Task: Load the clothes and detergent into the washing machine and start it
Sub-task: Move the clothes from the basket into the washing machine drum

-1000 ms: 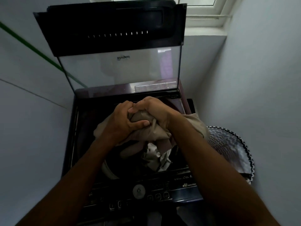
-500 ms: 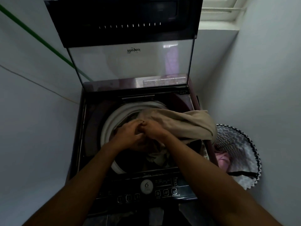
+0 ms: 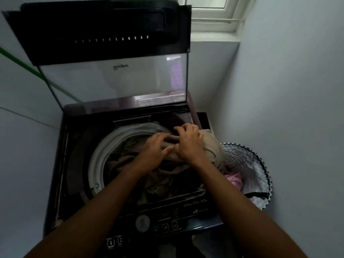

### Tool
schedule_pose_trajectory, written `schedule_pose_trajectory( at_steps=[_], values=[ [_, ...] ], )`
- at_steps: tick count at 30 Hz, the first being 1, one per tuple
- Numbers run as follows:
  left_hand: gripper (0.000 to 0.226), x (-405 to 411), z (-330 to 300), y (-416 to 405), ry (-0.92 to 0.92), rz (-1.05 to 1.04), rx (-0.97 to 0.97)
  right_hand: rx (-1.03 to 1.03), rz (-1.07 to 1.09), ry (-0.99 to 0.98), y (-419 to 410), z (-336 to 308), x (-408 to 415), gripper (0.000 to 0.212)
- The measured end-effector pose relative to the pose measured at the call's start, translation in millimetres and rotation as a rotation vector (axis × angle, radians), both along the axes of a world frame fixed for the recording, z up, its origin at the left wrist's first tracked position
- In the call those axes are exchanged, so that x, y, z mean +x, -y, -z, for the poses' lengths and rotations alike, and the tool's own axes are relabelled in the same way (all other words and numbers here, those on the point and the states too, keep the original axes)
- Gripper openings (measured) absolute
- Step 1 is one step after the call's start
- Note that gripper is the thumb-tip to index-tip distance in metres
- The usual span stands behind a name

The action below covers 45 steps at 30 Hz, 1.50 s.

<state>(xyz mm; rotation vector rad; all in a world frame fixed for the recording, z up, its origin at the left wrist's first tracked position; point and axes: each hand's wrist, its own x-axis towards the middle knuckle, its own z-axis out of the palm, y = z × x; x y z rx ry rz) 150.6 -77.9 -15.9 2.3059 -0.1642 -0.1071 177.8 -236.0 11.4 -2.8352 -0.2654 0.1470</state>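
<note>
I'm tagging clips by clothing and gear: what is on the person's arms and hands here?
Nothing that shows: the left hand and right hand are bare, with no gloves, rings, watch or bracelets visible. Both forearms are uncovered up to the frame edge; no sleeve appears.

Narrow corner nook, closed in by plain pale walls: left wall [image 3: 22, 146] crossed by a thin diagonal seam and a green line [image 3: 37, 73] slanting down toward the back, right wall [image 3: 290, 101] bare and smooth, back wall [image 3: 210, 71] short beneath a white ledge [image 3: 214, 37]. Above the ledge, a white-framed window [image 3: 210, 8], only its lower edge in view, bright with daylight. Dim elsewhere, light falling from that upper opening and fading toward the bottom. Low at the right, pressed close to the wall, a round fabric laundry basket [image 3: 249, 161] with a grey zigzag lining and dark scalloped trim. Floor mostly hidden and in shadow.
</note>
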Motion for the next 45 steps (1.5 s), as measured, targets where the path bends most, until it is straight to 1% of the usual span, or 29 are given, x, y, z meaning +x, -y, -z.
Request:
schedule_pose_trajectory(
  at_steps=[2,5,8,10,13,16,21,25,28,30,33,38,42,45],
  values=[
    [0.054,8.8,-4.8,25.7,0.025,0.05,0.006,-0.074,0.056,0.0,28.0,2.0,0.7,0.091],
    [0.061,17.1,-4.1,62.7,0.01,0.153,-0.001,-0.06,0.158,-0.147,65.9,9.3,3.9,0.116],
    [0.081,23.4,-2.8,92.5,-0.073,0.244,-0.029,0.146,0.303,-0.33,94.5,20.2,1.9,0.128],
    [0.094,26.9,-1.6,104.5,-0.115,0.266,0.043,0.274,0.359,-0.409,102.8,26.5,-1.4,0.128],
    [0.104,35.3,5.4,113.3,-0.114,0.327,0.184,0.355,0.389,-0.422,103.2,34.1,-4.3,0.122],
    [0.105,38.9,6.8,112.3,-0.132,0.336,0.215,0.464,0.402,-0.412,102.9,36.6,-4.8,0.103],
    [0.1,32.4,-1.1,114.0,-0.1,0.3,0.19,0.437,0.361,-0.409,105.0,26.3,-6.5,0.082],
    [0.095,26.4,-7.3,113.0,-0.063,0.263,0.095,0.32,0.375,-0.281,99.0,15.1,-10.5,0.066],
    [0.088,21.7,-13.7,107.2,-0.016,0.221,0.043,0.311,0.353,-0.205,95.2,3.6,-11.4,0.041],
    [0.08,19.5,-17.9,103.1,0.017,0.174,0.026,0.325,0.309,-0.182,92.8,-7.5,-10.2,0.031],
    [0.07,19.0,-27.0,93.6,0.1,0.125,-0.006,0.349,0.282,-0.138,83.6,-27.6,-9.2,0.025],
    [0.061,25.1,-44.3,56.1,0.164,0.118,-0.154,0.389,0.251,-0.07,52.0,-56.6,-6.8,0.014],
    [0.059,22.6,-64.2,15.8,0.198,0.115,-0.243,0.55,0.198,-0.004,12.2,-65.1,-0.6,0.017],
    [0.059,11.9,-79.4,-21.4,0.219,0.061,-0.238,0.627,0.141,0.032,-24.8,-70.3,-1.4,0.019]
  ],
)
